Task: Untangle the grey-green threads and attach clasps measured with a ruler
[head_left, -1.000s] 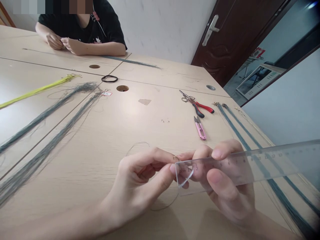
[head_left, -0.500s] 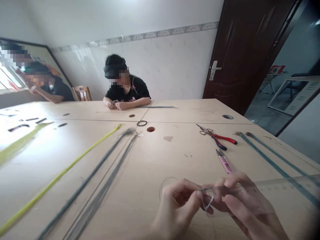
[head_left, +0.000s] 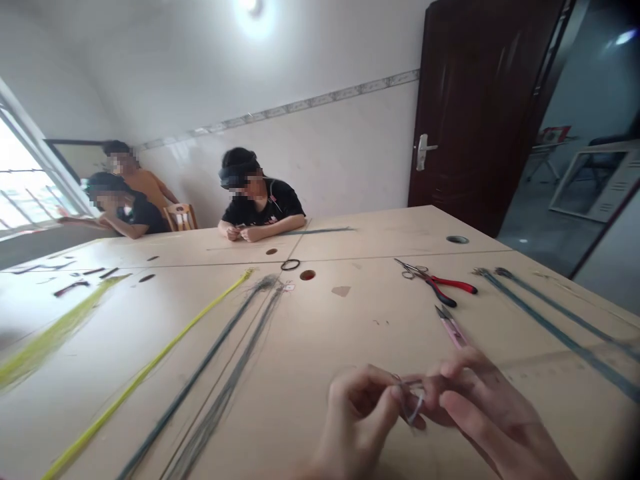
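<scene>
My left hand [head_left: 357,417] is closed, thumb and forefinger pinching a thin greyish thread [head_left: 415,408] that forms a small loop between the hands. Close beside it, my right hand [head_left: 493,413] has its fingers bent around the other end of the thread, with thumb and forefinger somewhat apart. A clear ruler [head_left: 555,363] passes behind the right hand and out to the right, faint against the table; whether that hand grips it is hard to tell. Just beyond the right fingers lie pink thread snips [head_left: 452,328]. Red-and-black pliers [head_left: 445,290] and small scissors [head_left: 411,269] are farther back.
Yellow [head_left: 165,360] and grey-blue [head_left: 200,367] fibre bundles stretch across the left of the table [head_left: 320,347]. Teal bundles [head_left: 555,333] lie at right. A black ring [head_left: 290,265] sits near a cable hole [head_left: 307,275]. Across the table sits a person [head_left: 265,207]; two others are at far left.
The head view has tilted upward, so the table sits lower in the picture and the ceiling light shows. My hands keep nearly the same pose around the thread.
</scene>
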`<state>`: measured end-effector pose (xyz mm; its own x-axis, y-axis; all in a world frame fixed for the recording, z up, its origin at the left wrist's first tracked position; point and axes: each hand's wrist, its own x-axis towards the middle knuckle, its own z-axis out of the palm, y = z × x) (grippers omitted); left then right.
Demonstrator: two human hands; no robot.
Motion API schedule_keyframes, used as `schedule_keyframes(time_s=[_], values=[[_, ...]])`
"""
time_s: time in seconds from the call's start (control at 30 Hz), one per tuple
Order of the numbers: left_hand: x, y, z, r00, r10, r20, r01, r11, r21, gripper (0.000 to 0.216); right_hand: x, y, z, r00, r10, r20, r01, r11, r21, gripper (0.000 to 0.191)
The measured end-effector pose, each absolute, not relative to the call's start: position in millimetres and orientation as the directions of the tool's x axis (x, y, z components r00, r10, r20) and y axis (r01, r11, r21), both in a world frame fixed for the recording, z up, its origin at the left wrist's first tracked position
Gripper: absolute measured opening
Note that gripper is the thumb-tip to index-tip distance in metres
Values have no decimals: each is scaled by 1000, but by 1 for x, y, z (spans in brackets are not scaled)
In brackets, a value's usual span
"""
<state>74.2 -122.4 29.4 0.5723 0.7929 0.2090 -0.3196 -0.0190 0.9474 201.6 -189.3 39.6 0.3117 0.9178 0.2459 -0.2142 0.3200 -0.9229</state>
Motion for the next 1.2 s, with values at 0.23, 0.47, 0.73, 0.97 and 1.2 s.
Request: schedule_keyframes(time_s=[0.23,0.47,0.73,0.97,1.2], values=[[65,-119,38,614,744,264,-329,-62,942,15,211,-187,45,90,913,398,-304,406,-862,11],[65,-121,41,626,717,305,-360,-81,929,14,208,-189,47,67,901,429,-298,429,-853,13],[63,-123,40,643,687,339,-437,-34,899,13,207,-192,44,66,901,429,-311,427,-849,14],[62,-123,39,652,664,366,-448,-53,892,13,206,-193,44,65,887,457,-326,451,-831,18],[62,-123,41,656,658,371,-445,-60,893,12,207,-195,46,67,899,433,-305,432,-849,18]])
